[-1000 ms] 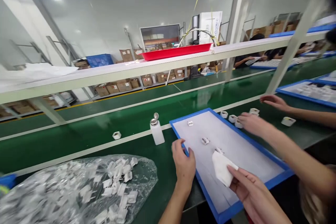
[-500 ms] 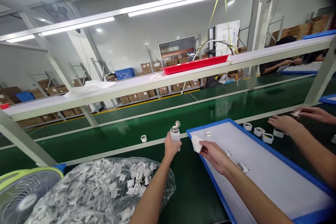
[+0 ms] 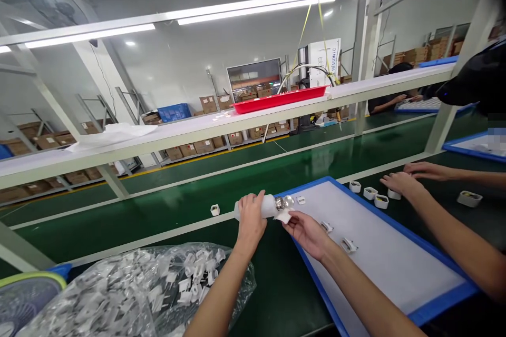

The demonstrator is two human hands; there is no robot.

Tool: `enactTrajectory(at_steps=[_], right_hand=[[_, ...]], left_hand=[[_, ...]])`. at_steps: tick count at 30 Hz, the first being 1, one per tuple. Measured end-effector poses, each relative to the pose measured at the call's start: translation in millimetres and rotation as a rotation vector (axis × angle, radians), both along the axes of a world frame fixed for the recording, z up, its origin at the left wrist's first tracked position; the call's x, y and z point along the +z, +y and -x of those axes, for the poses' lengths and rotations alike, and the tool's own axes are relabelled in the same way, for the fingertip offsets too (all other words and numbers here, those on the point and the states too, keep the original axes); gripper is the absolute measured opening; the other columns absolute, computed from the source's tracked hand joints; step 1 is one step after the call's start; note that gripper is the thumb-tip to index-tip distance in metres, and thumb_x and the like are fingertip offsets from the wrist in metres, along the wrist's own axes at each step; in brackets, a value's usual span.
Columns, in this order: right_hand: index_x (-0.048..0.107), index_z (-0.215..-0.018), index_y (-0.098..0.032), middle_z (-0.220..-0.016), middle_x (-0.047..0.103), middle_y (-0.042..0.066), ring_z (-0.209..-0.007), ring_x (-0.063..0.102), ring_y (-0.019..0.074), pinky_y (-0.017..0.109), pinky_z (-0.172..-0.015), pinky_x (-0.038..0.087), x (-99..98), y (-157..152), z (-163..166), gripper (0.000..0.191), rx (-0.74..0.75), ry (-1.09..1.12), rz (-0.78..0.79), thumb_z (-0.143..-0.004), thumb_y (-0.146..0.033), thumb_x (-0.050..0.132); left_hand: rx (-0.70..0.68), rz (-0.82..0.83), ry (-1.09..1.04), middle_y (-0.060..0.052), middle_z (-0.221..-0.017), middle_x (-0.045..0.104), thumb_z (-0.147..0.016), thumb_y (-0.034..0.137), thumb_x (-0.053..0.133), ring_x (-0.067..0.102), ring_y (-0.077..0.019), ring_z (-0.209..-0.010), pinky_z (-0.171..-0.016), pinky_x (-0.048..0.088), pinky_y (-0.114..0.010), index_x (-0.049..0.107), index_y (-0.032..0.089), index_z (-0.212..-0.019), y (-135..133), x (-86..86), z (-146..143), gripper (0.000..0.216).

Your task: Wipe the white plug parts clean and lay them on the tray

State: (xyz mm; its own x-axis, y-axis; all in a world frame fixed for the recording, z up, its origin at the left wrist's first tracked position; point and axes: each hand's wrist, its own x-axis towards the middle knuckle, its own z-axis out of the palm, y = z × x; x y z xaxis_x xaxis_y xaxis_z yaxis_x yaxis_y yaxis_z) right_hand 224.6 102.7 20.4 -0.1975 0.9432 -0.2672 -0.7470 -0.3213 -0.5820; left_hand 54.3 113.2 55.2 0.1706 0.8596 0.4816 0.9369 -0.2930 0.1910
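Note:
My left hand point(image 3: 251, 221) is wrapped round a white plastic bottle point(image 3: 268, 206), which lies tilted on its side in the air with its metal top pointing right. The round metal lid at its mouth stands open. Just below that mouth, my right hand point(image 3: 308, 231) pinches a small white cloth point(image 3: 283, 215), close against the bottle's top; whether they touch I cannot tell. Under my right forearm is a blue-rimmed tray point(image 3: 330, 295) with a white lining. On it lie a few small white plug parts point(image 3: 348, 245).
A clear plastic bag point(image 3: 130, 284) of white plug parts fills the front left, beside a fan point(image 3: 27, 303). One white housing point(image 3: 215, 210) stands on the green belt. At right, a co-worker's hands point(image 3: 403, 181) work near several white housings point(image 3: 370, 192). A shelf point(image 3: 190, 129) with a red tray crosses above.
My left hand has tipped the bottle from upright to nearly level, its mouth toward the cloth. My right hand has brought the cloth under the mouth. The view has shifted right.

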Motion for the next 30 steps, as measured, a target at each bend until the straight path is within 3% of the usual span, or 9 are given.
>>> enactTrajectory(at_steps=[11,30], right_hand=[[0.063,-0.118,-0.016,-0.114,0.066,0.006,-0.091,0.068,0.0179,0.035,-0.076,0.060,-0.5,-5,8,0.025,-0.053,0.181,0.039,-0.097,-0.029,0.065],[0.061,-0.122,-0.016,-0.117,0.065,0.007,-0.093,0.067,0.0188,0.037,-0.078,0.059,-2.7,0,7,0.029,-0.057,0.310,0.062,-0.097,-0.031,0.064]], left_hand=[[-0.033,-0.085,0.322,-0.010,-0.115,0.057,-0.070,-0.007,0.044,0.049,-0.0287,-0.113,-0.114,0.025,-0.049,0.051,0.021,-0.141,-11,34.3,-6,0.076],[-0.013,-0.117,0.495,-0.012,-0.114,0.059,-0.069,-0.005,0.051,0.052,-0.0300,-0.111,-0.113,0.029,-0.051,0.050,0.019,-0.141,-11,49.2,-17,0.076]])
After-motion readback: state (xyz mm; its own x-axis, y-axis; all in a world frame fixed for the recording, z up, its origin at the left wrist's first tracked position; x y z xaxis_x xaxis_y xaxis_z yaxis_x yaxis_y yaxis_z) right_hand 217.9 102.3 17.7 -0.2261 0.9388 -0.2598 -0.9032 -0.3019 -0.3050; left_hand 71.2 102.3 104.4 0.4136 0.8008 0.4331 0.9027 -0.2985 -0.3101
